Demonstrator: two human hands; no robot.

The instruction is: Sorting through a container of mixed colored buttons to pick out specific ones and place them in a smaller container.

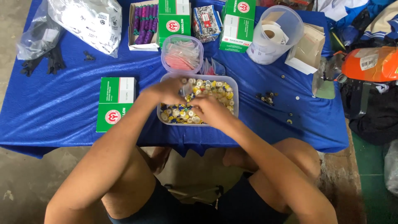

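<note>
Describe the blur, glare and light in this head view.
Head view: both hands, left hand and right hand, are motion-blurred over the tub of buttons; soft, even daylight, faint shadows; mild sheen on the plastic bag; edges bend slightly.

Your hands work over a clear rectangular plastic tub (234,83) that sits on the blue cloth at the near middle of the table, its long side toward you. It stands upright and open, without a lid, and is filled with small round buttons (219,89) in white, yellow and blue, heaped loosely. Between your fingers you hold a small clear plastic bag (186,88) above the tub's left half; it is too blurred to tell more.
</note>
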